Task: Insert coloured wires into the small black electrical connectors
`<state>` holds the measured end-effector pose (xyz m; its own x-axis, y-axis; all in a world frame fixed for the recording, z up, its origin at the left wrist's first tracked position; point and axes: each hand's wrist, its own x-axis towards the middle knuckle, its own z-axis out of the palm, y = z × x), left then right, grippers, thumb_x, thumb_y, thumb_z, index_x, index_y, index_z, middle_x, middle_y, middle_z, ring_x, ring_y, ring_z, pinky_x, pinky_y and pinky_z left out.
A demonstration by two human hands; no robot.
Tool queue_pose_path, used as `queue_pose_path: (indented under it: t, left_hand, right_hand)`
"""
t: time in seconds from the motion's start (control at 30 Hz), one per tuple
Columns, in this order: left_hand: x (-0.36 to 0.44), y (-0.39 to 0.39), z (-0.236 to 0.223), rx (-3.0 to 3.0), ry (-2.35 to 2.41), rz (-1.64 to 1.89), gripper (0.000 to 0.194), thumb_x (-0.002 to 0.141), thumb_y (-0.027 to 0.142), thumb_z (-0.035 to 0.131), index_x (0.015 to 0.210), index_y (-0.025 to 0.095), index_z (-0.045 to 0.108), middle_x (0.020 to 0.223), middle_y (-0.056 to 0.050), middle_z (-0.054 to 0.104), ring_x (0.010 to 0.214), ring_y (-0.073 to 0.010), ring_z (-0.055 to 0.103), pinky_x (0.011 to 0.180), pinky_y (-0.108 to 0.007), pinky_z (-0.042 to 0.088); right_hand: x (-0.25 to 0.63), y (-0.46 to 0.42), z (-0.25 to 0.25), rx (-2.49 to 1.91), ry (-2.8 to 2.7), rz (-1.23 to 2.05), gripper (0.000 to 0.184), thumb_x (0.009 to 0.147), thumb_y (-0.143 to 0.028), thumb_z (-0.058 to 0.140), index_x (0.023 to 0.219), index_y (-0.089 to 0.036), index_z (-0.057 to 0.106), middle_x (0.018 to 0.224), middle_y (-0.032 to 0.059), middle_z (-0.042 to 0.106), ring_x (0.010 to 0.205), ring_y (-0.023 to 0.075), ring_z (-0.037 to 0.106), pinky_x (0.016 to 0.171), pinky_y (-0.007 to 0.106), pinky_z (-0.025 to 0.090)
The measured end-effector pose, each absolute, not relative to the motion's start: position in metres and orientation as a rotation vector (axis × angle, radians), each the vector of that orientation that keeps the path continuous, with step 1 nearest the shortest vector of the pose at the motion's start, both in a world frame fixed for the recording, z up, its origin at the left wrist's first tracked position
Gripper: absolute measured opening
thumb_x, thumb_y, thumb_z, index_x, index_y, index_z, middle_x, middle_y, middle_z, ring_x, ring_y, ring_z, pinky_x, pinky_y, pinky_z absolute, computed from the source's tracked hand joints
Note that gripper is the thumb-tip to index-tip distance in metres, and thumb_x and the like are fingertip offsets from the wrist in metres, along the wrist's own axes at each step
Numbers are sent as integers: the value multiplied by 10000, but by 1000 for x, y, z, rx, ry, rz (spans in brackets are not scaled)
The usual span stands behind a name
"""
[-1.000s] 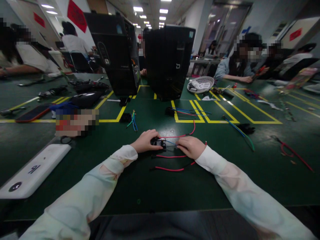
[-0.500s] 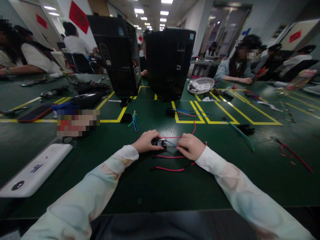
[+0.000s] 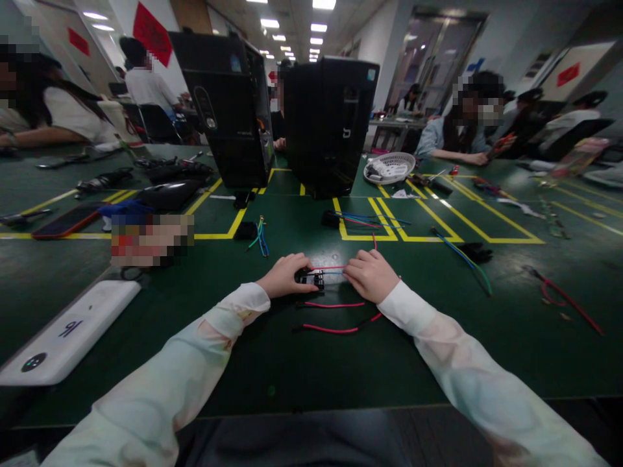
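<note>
My left hand (image 3: 286, 275) is closed around a small black part with metal pieces (image 3: 316, 280), held low over the green table. A blue wire (image 3: 335, 273) runs from that part to my right hand (image 3: 370, 275), whose fingers pinch its far end. Just above it a red wire (image 3: 331, 267) stretches between both hands, and its other end sticks up behind my right fingers. Two more red wires lie below: one straight (image 3: 333, 305), one slightly bent (image 3: 331, 329). Where each wire meets the black part is too small to make out.
Two black computer towers (image 3: 228, 110) (image 3: 331, 123) stand at the back. Black parts with coloured wires (image 3: 263, 237) (image 3: 331, 218) lie ahead of my hands. A white basket (image 3: 389, 168) is at the back right, a white power bank-like slab (image 3: 73, 331) at left. People sit around.
My right hand has shifted slightly up and away, drawing the blue wire straighter and closer to the red one. My left hand stays on the black part.
</note>
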<state>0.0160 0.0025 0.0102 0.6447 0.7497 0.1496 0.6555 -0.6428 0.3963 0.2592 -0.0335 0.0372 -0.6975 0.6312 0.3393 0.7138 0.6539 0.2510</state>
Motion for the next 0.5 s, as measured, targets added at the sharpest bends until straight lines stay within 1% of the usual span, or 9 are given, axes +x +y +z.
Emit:
queue_pose_path:
  t: [0.13,0.23,0.37,0.5]
  left_hand:
    - [16,3,10,2562,1123,435,437,687,569,597,928,209,543,963,-26,531,900,-214,488,762,-314,350]
    - [16,3,10,2564,1119,438,436,689,567,595,931,208,544,963,-27,531,900,-215,489,757,-312,351]
    - [16,3,9,2567,1124,448,442,688,571,595,932,206,544,962,-28,531,896,-213,491,754,-312,352]
    - [16,3,9,2567,1119,453,441,687,569,598,929,204,545,961,-28,531,892,-211,491,752,-310,352]
  right_hand:
    - [254,-41,45,-1109,-2517,-597,256,903,-276,391,798,-183,606,742,34,597,790,171,409,701,332,205]
    - [255,-40,41,-1116,-2552,-580,244,905,-265,390,825,-190,608,742,34,595,786,169,410,697,328,204]
    - [259,-34,31,-1117,-2674,-516,228,887,-282,434,779,-187,611,735,35,583,769,166,406,676,314,204]
    - [256,-37,35,-1125,-2587,-506,248,897,-259,401,798,-172,612,764,48,576,775,168,407,678,308,219]
